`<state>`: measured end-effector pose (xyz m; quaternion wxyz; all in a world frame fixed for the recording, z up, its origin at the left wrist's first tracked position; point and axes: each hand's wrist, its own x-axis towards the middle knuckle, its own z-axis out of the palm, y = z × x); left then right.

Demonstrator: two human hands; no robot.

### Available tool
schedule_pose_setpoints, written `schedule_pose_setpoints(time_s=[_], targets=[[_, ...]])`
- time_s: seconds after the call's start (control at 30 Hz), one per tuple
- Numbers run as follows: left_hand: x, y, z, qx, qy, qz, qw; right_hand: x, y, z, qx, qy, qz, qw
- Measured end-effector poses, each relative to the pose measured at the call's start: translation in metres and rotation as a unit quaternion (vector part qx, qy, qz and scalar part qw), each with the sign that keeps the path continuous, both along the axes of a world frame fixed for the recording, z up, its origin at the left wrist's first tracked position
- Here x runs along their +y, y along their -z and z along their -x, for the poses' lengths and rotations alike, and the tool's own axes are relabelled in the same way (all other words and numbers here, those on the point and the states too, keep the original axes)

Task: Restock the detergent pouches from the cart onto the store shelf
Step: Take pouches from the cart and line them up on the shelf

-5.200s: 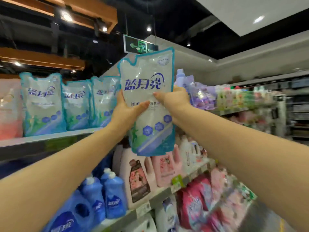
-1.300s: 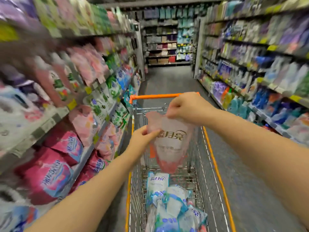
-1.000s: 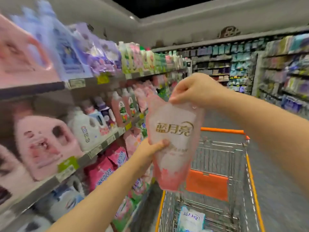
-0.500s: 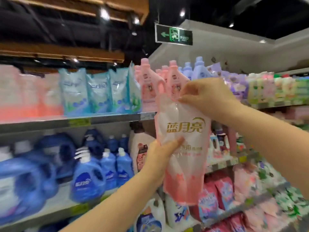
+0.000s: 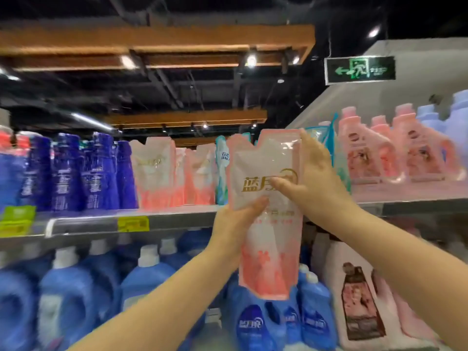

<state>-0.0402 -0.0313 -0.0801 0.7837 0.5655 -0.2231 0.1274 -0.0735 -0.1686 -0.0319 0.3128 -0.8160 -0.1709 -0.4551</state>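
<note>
Pink pouch point(image 5: 273, 239) upright, in front of top shelf point(image 5: 177, 221) edge. My left hand point(image 5: 235, 221) grips its left side; right hand point(image 5: 311, 183) grips upper-right, thumb across front. Shelved pouches point(image 5: 154, 173) just behind.

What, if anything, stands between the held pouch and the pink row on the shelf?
Nothing visible. The pouch, held by the left hand and right hand, hangs before the shelf lip, right of the pink row. A teal pouch borders that row; the space behind the pouch is hidden.
</note>
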Motion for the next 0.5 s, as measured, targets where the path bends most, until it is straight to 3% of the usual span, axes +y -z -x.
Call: schedule_pose_setpoints(time_s=[0.3, 0.5], targets=[[0.091, -0.054, -0.077, -0.046, -0.009, -0.004, 0.999, 0.094, -0.001, -0.097, 0.093, -0.145, -0.059, 0.983], [0.131, -0.086, -0.118, -0.093, -0.064, 0.033, 0.993, 0.121, -0.035, -0.146, 0.057, -0.210, -0.116, 0.969]])
